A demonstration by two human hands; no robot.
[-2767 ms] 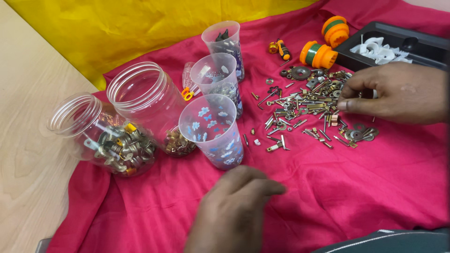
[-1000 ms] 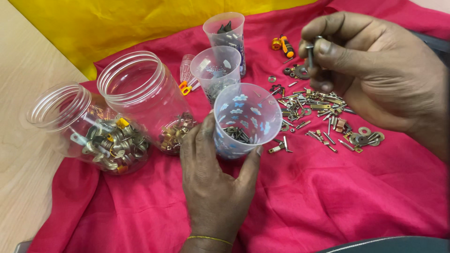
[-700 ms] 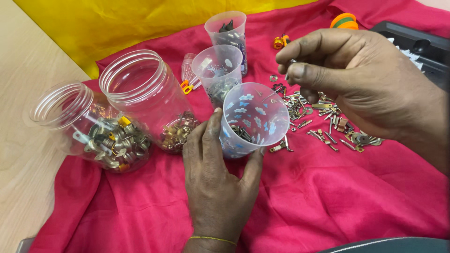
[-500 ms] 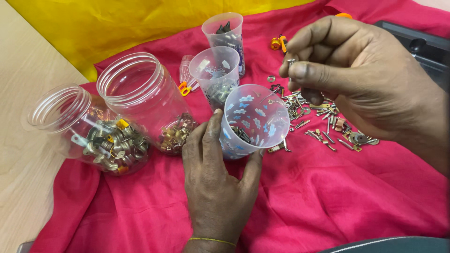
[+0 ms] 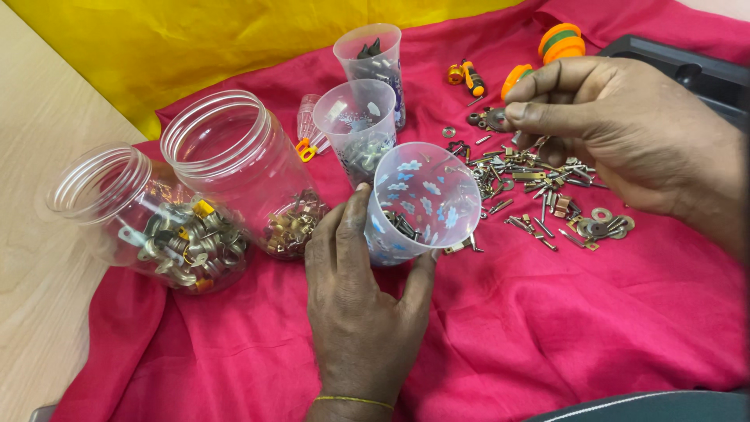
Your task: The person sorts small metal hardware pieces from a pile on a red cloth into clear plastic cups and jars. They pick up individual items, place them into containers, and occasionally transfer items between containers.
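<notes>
Sorting small hardware into a tilted cup
Left hand [image 5: 359, 312] grips the patterned cup [image 5: 418, 202] mid-frame, tipped toward the fastener pile [image 5: 539, 191]; it could spill if tilted further. Right hand [image 5: 625, 133], upper right, pinches closed, perhaps empty; half a second ago it held a screw higher up

pale wooden tabletop [image 5: 35, 234], pink cloth [image 5: 594, 328], yellow cloth [image 5: 195, 47]

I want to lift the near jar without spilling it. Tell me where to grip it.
Grip the near jar round its ribbed neck, coming from the left: it leans with the mouth up-left, and the second jar crowds its right.
</notes>
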